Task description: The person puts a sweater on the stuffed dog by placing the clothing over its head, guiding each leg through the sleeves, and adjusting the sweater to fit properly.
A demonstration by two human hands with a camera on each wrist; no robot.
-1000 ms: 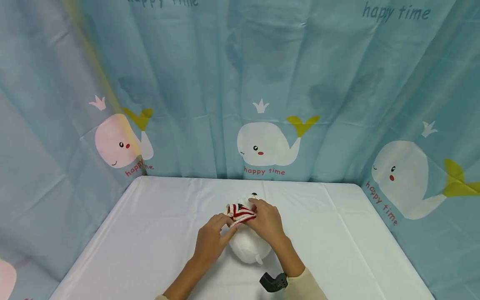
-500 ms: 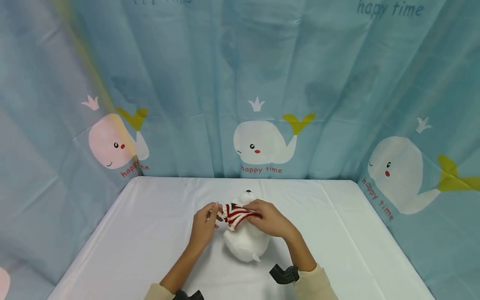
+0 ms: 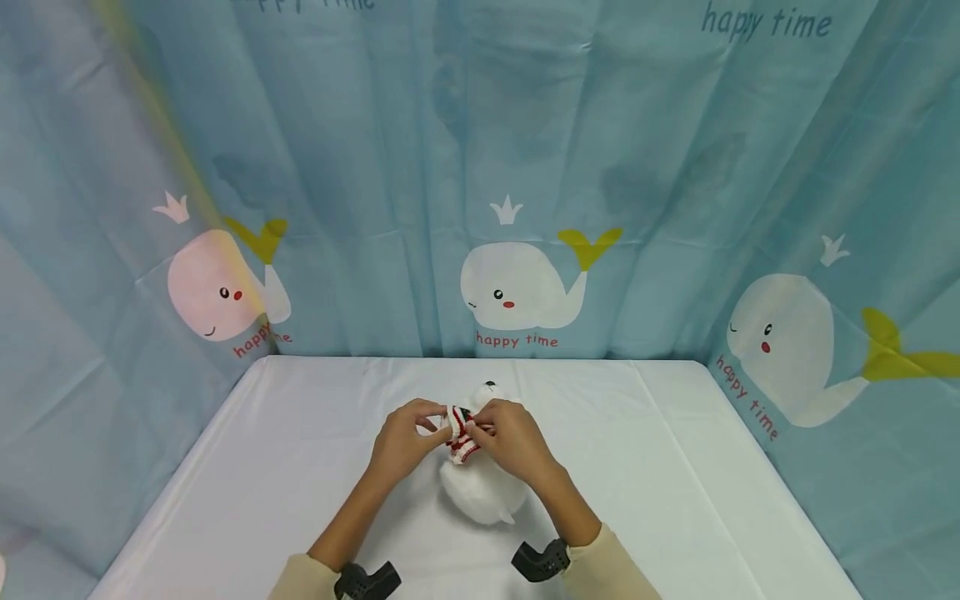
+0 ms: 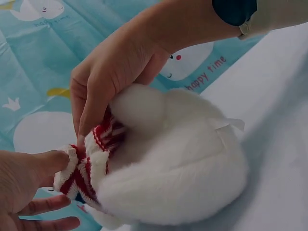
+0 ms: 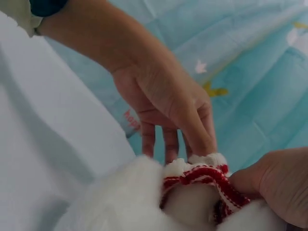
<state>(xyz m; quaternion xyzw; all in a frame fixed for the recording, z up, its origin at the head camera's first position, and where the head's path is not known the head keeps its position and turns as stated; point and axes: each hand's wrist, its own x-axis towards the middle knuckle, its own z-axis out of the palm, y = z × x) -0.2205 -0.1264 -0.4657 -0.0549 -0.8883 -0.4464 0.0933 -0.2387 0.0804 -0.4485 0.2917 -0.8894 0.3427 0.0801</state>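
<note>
A white plush toy (image 3: 483, 492) with a small dark nose lies on the table, its rounded end and small tail toward me. Bunched at its left side is a small red-and-white striped knitted sweater (image 4: 98, 161). My left hand (image 3: 405, 440) pinches the sweater's cuff-like outer end between thumb and forefinger; the other fingers are spread in the left wrist view. With thumb and fingertips, my right hand (image 3: 513, 437) pinches the knit closer to the toy's body. In the right wrist view, white plush shows inside the sweater's red-edged opening (image 5: 211, 175). Part of the sweater is hidden by my fingers.
A white cloth covers the table (image 3: 637, 492). Blue curtains (image 3: 360, 208) printed with whales stand behind it and along both sides. Dark cameras (image 3: 367, 581) are strapped to both wrists.
My left hand shifts from the sweater's lower edge out to its left end, then takes a pinch there. The right hand goes from lying across the sweater to pinching it, bunching the knit.
</note>
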